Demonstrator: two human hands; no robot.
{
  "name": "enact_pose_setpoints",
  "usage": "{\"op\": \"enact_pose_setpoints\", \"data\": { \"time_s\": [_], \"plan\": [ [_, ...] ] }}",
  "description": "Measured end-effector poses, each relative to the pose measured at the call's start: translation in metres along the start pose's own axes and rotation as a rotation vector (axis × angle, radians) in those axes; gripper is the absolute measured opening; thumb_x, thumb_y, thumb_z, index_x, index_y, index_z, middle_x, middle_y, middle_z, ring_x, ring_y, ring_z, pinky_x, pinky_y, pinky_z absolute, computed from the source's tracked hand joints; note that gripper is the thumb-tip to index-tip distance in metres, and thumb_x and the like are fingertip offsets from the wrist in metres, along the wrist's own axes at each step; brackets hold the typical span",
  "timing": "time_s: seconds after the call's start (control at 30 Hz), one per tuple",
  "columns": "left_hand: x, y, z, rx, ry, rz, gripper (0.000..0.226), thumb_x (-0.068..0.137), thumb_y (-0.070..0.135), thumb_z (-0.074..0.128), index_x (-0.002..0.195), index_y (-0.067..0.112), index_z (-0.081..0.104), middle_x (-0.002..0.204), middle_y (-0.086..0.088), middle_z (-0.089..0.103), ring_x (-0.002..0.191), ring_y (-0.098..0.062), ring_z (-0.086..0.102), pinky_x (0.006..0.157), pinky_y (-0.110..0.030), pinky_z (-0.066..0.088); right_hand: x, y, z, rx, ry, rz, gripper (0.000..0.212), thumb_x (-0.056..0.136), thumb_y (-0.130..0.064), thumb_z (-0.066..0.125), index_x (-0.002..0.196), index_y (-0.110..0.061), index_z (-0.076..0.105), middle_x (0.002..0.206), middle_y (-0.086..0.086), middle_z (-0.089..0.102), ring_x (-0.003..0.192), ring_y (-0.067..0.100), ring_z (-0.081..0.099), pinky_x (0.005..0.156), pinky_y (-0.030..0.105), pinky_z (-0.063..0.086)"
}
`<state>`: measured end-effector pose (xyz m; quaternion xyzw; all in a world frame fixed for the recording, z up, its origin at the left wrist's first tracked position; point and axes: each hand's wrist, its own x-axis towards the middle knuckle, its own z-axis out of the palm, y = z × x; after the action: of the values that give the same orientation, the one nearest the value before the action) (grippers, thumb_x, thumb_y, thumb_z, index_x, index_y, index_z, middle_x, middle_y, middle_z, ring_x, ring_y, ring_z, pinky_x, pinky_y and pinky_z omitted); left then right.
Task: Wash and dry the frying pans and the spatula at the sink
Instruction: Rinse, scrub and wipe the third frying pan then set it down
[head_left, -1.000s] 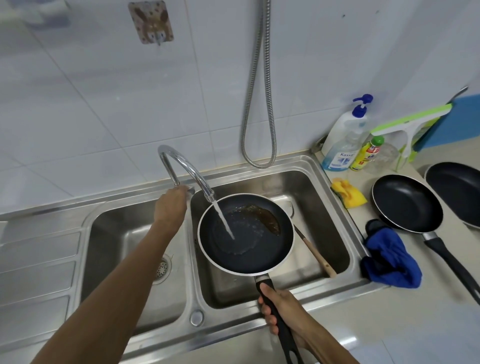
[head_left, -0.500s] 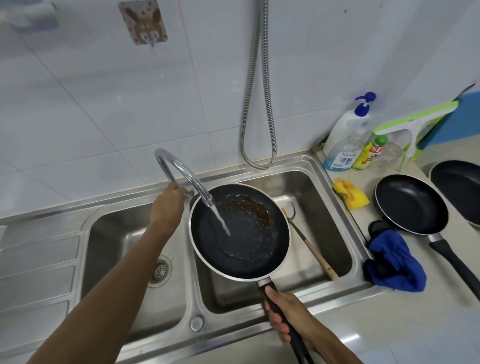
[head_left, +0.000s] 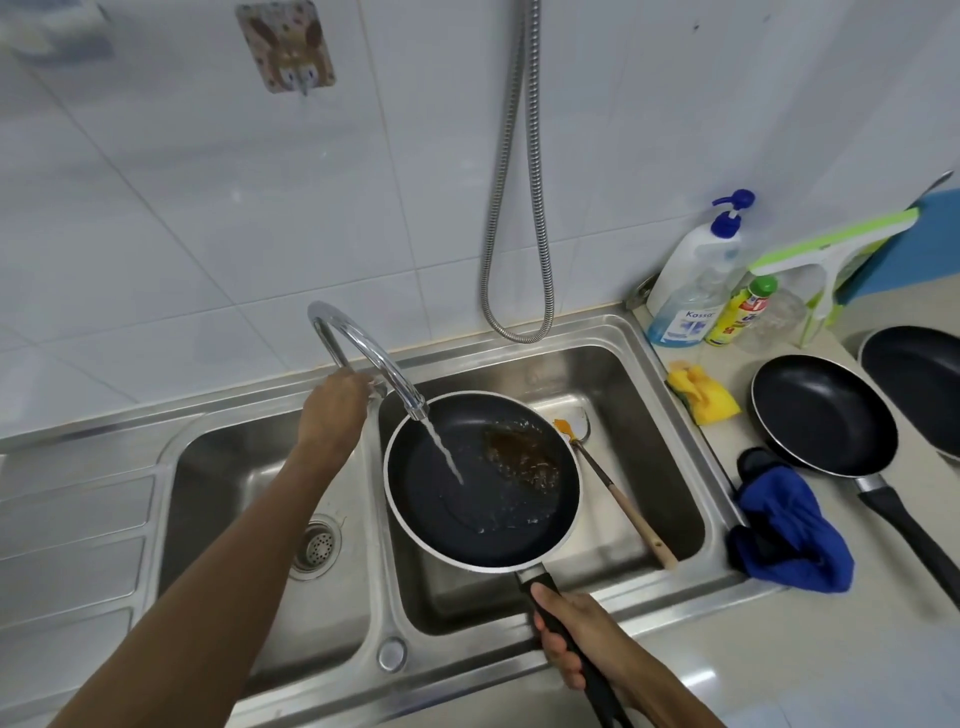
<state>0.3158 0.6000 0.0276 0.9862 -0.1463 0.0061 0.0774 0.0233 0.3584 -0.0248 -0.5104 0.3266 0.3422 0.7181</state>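
My right hand (head_left: 569, 631) grips the black handle of a dirty frying pan (head_left: 480, 514) and holds it over the right sink basin (head_left: 644, 405). Brown residue sits in the pan's far right part. Water runs from the curved faucet (head_left: 363, 353) into the pan. My left hand (head_left: 332, 415) rests on the tap lever at the faucet's base. A spatula (head_left: 618, 499) with a wooden handle lies in the basin, to the right of the pan. Two more black pans, one (head_left: 821, 415) beside the sink and another (head_left: 919, 384) at the right edge, sit on the counter.
A blue cloth (head_left: 789, 535) and a yellow sponge (head_left: 701, 395) lie on the counter right of the sink. Soap bottles (head_left: 691, 291) and a green squeegee (head_left: 826, 249) stand at the back corner. A metal hose (head_left: 514, 208) hangs on the tiled wall. The left basin (head_left: 260, 483) holds nothing.
The pan has shifted slightly left and tilted under the stream, and water has spread across its base. My left hand stays on the tap.
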Motion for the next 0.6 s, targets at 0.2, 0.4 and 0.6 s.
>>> {"op": "enact_pose_setpoints", "data": {
  "time_s": [0.2,0.4,0.6],
  "plan": [
    [0.007,-0.001,0.001,-0.052,0.029,-0.039,0.012,0.094,-0.001,0.062,0.098,0.001,0.072,0.097,-0.024,0.073,0.087,-0.045,0.069,0.073,-0.05,0.055,-0.002,0.0,-0.006,0.02,0.034,0.028,0.042,0.09,-0.051,0.066,0.084,-0.01,0.058,0.06,0.005,0.045,0.044,0.016,0.036,0.04,0.024,0.034],
    [0.019,0.003,-0.002,-0.064,0.03,-0.061,0.014,0.098,-0.002,0.052,0.097,-0.003,0.066,0.09,-0.028,0.069,0.083,-0.049,0.066,0.072,-0.053,0.053,-0.006,-0.008,-0.009,0.052,0.015,0.026,0.041,0.09,-0.05,0.066,0.084,-0.01,0.057,0.059,0.003,0.042,0.044,0.014,0.034,0.039,0.024,0.031],
    [0.025,0.01,0.001,-0.076,0.019,-0.104,0.02,0.091,-0.011,0.052,0.104,-0.003,0.065,0.092,-0.029,0.07,0.085,-0.049,0.069,0.075,-0.05,0.057,0.0,-0.018,-0.017,0.258,-0.155,0.163,0.04,0.084,-0.051,0.074,0.081,-0.014,0.061,0.061,-0.002,0.04,0.04,0.006,0.036,0.033,0.019,0.03]
  ]
}}
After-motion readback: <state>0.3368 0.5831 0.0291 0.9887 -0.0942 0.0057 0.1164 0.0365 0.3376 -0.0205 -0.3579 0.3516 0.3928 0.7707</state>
